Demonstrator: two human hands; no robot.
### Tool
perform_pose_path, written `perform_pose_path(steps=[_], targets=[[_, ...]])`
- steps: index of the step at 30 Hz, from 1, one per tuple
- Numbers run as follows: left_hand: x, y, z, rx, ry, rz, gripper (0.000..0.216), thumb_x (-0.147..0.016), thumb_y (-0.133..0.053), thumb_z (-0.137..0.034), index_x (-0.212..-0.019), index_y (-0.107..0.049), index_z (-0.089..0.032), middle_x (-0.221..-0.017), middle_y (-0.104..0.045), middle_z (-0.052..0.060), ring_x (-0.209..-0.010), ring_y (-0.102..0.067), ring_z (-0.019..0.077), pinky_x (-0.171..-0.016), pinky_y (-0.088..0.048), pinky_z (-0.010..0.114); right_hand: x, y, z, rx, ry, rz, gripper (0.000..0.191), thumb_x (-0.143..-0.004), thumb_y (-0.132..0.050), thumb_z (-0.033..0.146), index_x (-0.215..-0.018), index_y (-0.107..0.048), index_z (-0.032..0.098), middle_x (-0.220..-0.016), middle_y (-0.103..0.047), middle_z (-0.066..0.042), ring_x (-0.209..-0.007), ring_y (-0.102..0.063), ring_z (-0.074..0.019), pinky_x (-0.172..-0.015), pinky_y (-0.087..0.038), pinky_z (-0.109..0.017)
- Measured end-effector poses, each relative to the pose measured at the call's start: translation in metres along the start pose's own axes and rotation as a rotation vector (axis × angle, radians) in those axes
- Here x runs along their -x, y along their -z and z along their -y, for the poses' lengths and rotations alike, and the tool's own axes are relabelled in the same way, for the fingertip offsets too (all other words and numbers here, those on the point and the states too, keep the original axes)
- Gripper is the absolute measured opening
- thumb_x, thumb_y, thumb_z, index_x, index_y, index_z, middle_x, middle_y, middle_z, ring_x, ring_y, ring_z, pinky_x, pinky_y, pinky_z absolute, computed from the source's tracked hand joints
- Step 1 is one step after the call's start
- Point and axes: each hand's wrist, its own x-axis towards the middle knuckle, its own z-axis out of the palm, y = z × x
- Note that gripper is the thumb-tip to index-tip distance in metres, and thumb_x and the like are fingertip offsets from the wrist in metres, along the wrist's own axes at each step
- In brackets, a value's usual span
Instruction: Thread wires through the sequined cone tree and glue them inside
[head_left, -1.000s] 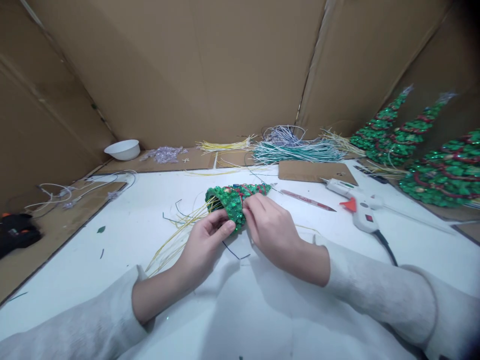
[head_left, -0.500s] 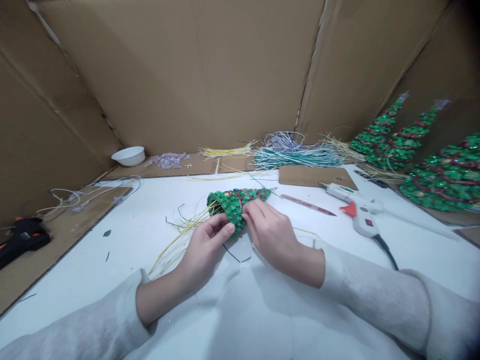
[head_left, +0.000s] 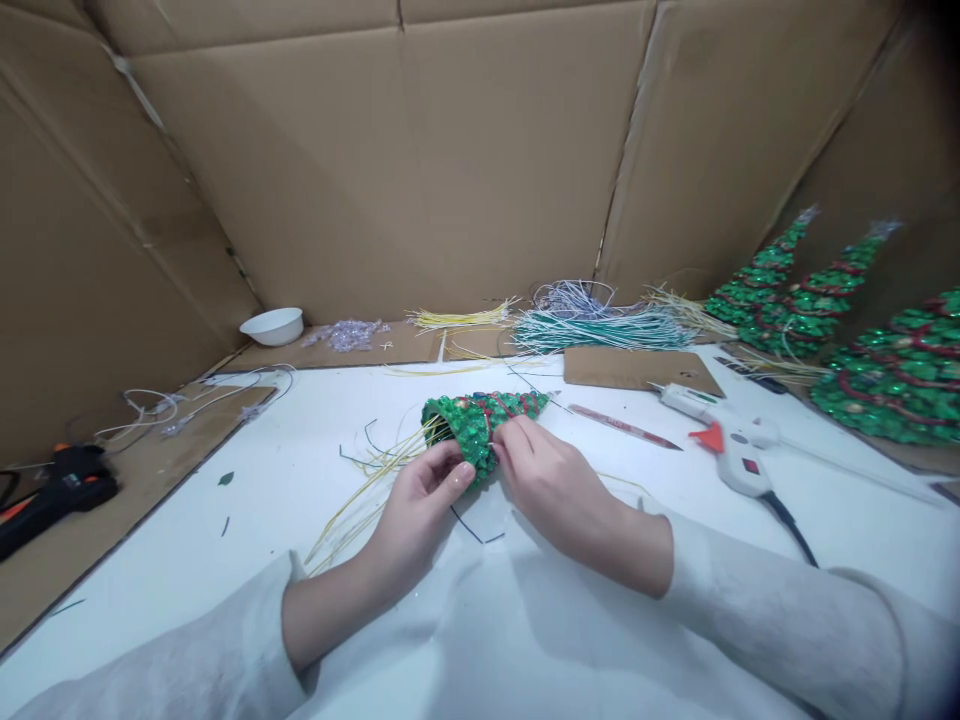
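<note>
A small green Christmas tree (head_left: pixel 469 425), trimmed with red garland, lies on its side with its hollow base toward the left. Yellow wires (head_left: pixel 375 475) spill out of that base onto the table. My left hand (head_left: pixel 427 490) grips the tree by its rim, thumb outside and fingers partly inside the opening. On the tree's near side, my right hand (head_left: pixel 551 485) is closed in a pinch against the decorated surface. Something tiny and pale shows at its fingertips, too small to name. Short dark wire pieces (head_left: pixel 469 525) lie just below the tree.
A white glue gun (head_left: pixel 731 440) and a brown pencil-like stick (head_left: pixel 626 427) lie at right. Beyond are green wires (head_left: pixel 600 332), yellow wires (head_left: pixel 465 315) and a cardboard piece (head_left: pixel 637 370). Finished trees (head_left: pixel 896 370) stand right; a white bowl (head_left: pixel 272 327) and black glue gun (head_left: pixel 64 490) are left.
The view has tilted up a little, so everything sits lower and slightly farther right. Both hands keep nearly the same hold on the tree.
</note>
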Motion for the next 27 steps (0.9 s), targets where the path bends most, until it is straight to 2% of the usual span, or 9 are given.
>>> perform_pose_path(steps=[11, 27], targets=[[-0.0004, 0.0002, -0.0007, -0.006, 0.003, -0.013, 0.015, -0.075, -0.067, -0.031, -0.074, -0.06, -0.017, -0.068, -0.054, 0.0, -0.069, -0.047, 0.014, -0.068, -0.038, 0.028, 0.0008, -0.0033, 0.0027, 0.009, -0.046, -0.13, 0.021, -0.088, -0.039, 0.009, -0.075, -0.054, 0.015, -0.066, -0.054, -0.003, -0.058, -0.047, -0.0147, -0.051, -0.032, -0.027], [-0.0007, -0.0008, -0.0041, -0.024, 0.011, -0.03, 0.018, -0.075, -0.067, -0.031, -0.072, -0.056, -0.017, -0.07, -0.046, -0.002, -0.069, -0.04, 0.0127, -0.065, -0.033, 0.025, 0.0011, -0.007, 0.003, 0.02, -0.033, -0.174, 0.022, -0.088, -0.039, 0.008, -0.077, -0.056, 0.015, -0.067, -0.056, -0.002, -0.06, -0.048, -0.014, -0.053, -0.03, -0.026]])
